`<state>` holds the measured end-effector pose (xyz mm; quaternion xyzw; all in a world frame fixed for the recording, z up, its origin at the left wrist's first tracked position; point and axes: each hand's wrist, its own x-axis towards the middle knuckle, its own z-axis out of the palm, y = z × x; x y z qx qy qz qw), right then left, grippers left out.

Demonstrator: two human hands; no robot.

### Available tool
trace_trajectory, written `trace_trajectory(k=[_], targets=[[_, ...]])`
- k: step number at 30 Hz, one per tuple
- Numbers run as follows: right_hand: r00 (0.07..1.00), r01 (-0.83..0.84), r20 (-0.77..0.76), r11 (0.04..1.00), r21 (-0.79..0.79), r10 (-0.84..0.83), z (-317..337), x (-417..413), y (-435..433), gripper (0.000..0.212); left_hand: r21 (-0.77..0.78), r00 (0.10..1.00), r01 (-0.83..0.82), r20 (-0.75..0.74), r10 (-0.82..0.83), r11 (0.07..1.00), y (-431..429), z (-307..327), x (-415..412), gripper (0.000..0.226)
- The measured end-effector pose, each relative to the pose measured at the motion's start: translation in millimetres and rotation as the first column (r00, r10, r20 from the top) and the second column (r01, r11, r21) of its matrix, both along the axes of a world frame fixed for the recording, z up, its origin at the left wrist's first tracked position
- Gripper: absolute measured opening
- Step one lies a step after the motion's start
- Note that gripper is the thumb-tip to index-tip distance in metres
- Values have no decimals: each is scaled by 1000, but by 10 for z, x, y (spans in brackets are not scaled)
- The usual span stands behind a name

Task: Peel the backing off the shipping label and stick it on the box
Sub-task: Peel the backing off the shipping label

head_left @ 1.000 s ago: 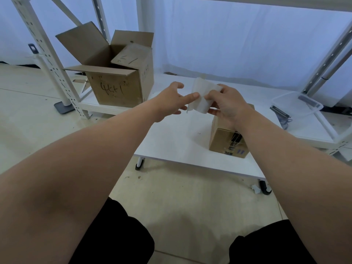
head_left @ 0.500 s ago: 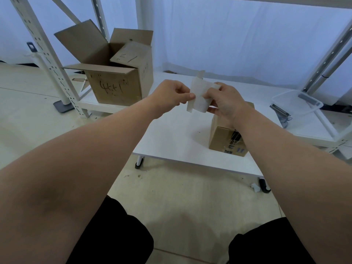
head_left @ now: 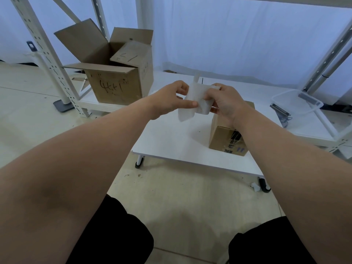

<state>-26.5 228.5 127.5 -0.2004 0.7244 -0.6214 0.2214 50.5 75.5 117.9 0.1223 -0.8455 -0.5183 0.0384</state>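
Both hands hold a white shipping label (head_left: 198,96) in the air above the low white table (head_left: 171,141). My left hand (head_left: 169,100) pinches a loose white sheet, the backing (head_left: 185,114), which hangs down and away from the label's lower left. My right hand (head_left: 224,103) grips the label's right edge. A small closed cardboard box (head_left: 222,138) with a printed sticker on its front stands on the table right under my right wrist, partly hidden by it.
A large open cardboard box (head_left: 114,86) with handwriting sits on a low shelf at the back left, beside white rack uprights (head_left: 47,60). A clear plastic tub (head_left: 297,101) rests on the shelf at the right. My knees show at the bottom.
My left hand closed its fingers on the label's left side and pulled down and left. A white sheet now hangs apart below the label. The right hand stayed about in place.
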Motion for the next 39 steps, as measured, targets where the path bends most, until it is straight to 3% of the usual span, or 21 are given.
trace_trajectory(k=[5,16,29,32,35,39], targets=[[1000,6,-14,1000,13,-6,7,11,-7,16,-56,998,-49,-51,46,997,9,8,-6,27],[975,80,-217,984,161,-43,-6,34,4,14,-143,978,-195,-100,181,970,-36,-13,-53,21],[981,47,-195,986,159,-15,-12,76,-56,16,-273,948,-318,-77,308,908,-64,-34,-66,38],[985,42,-168,995,90,-27,2,100,-45,14,-192,956,-295,-69,287,936,-79,-19,-51,49],[994,53,-99,999,7,-52,44,139,-16,32,-139,973,-232,-22,231,963,-119,-13,-16,56],[998,-9,-57,999,32,11,83,167,21,45,-122,970,-243,-29,242,962,-109,9,-6,49]])
